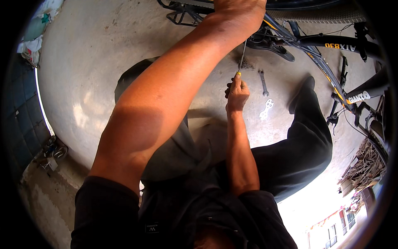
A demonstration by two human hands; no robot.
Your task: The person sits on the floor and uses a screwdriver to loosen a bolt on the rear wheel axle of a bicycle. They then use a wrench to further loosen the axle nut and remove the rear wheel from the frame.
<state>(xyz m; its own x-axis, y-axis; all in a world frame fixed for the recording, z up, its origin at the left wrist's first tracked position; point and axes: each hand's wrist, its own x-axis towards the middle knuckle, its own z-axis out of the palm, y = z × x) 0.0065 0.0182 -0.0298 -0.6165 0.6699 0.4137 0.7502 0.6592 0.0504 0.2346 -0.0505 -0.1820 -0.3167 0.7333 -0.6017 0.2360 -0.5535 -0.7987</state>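
Note:
My left arm crosses the view up to the bicycle, where my left hand (244,9) is cut off by the top edge, its fingers out of sight. My right hand (238,92) is closed round the yellow handle of a screwdriver (242,56), whose shaft points up to the bike's dark lower parts near the pedal crank (282,52). The black bicycle frame (315,62) with orange trim lies across the top right. On the floor just right of my right hand are an open-end wrench (263,83) and a flat silver multi-hole spanner (266,108).
My dark-trousered legs (306,137) rest on the concrete floor (70,83). A blue-tiled wall (27,108) runs along the left, with shoes (54,151) at its foot and bags (33,41) farther up. A pile of sticks (358,170) stands at the right.

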